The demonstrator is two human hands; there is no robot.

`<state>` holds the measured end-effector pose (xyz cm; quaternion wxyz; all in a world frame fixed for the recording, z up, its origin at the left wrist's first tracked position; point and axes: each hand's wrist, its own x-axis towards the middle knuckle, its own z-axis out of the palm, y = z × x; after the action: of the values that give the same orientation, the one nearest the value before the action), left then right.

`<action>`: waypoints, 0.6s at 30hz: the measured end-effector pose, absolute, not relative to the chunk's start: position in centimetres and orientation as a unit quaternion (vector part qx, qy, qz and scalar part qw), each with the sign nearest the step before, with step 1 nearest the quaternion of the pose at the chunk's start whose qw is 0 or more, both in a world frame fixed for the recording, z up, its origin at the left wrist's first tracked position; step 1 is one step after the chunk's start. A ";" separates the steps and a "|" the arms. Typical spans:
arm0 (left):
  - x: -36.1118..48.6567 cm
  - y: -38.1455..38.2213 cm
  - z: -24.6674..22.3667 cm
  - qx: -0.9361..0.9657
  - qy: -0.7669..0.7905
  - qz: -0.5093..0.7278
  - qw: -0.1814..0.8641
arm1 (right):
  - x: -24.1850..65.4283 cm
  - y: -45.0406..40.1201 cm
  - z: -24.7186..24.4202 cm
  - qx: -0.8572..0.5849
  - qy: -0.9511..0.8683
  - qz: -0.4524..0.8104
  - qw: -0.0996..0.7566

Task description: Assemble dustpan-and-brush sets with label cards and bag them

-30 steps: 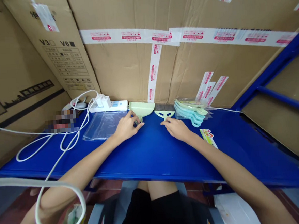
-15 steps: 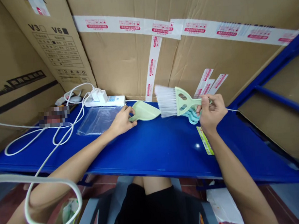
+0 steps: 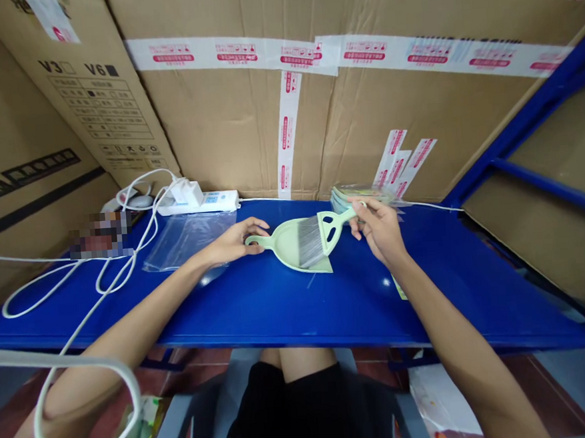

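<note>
A pale green dustpan [image 3: 285,245] lies on the blue table [image 3: 278,307], its open mouth to the right. My left hand [image 3: 238,241] has its fingers closed around the dustpan's handle. Over the pan is a small green hand brush [image 3: 329,233], its grey-white bristles pointing left into it. My right hand [image 3: 377,228] pinches the end of the brush handle. Behind that hand sits a light blue-green item with clear wrapping [image 3: 344,197], partly covered. A yellow-green card [image 3: 400,287] shows from under my right forearm.
A white power strip [image 3: 216,201] with plugs stands at the back left, beside a clear plastic bag [image 3: 186,240]. A looping white cable [image 3: 86,320] crosses the left side and hangs over the front edge. Cardboard [image 3: 226,123] walls the back; a blue metal frame [image 3: 545,184] borders the right.
My right hand has swung the brush down and left, so its bristles are now over the dustpan. My left hand has turned the dustpan and shifted it slightly nearer.
</note>
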<state>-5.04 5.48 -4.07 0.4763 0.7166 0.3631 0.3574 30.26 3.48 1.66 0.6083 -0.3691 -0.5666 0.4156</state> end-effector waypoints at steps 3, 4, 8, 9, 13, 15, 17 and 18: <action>-4.9 5.4 -4.0 0.711 0.358 0.351 0.493 | 29.6 3.2 1.0 -0.346 -0.593 0.443 0.577; -4.9 5.3 -4.0 0.708 0.356 0.348 0.501 | 29.4 3.1 0.7 -0.348 -0.612 0.436 0.561; -4.5 4.9 -3.7 0.695 0.346 0.345 0.527 | 28.6 2.6 -0.5 -0.359 -0.731 0.365 0.451; -4.4 4.8 -3.6 0.695 0.343 0.348 0.528 | 28.5 2.4 -0.7 -0.356 -0.763 0.337 0.422; -3.7 4.4 -3.7 0.695 0.324 0.347 0.540 | 28.1 1.9 -1.3 -0.338 -0.848 0.255 0.318; -3.4 4.2 -3.8 0.699 0.311 0.338 0.549 | 27.8 1.8 -1.8 -0.328 -0.866 0.251 0.280; -3.1 4.1 -3.9 0.702 0.302 0.334 0.551 | 27.4 1.7 -2.3 -0.323 -0.870 0.256 0.271; -2.9 4.1 -3.9 0.703 0.300 0.334 0.551 | 27.1 1.7 -2.5 -0.323 -0.867 0.261 0.274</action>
<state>-2.94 4.08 -3.87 0.5513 0.7033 0.3001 0.3338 27.13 1.70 -2.52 0.2745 -0.3230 -0.8673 0.2611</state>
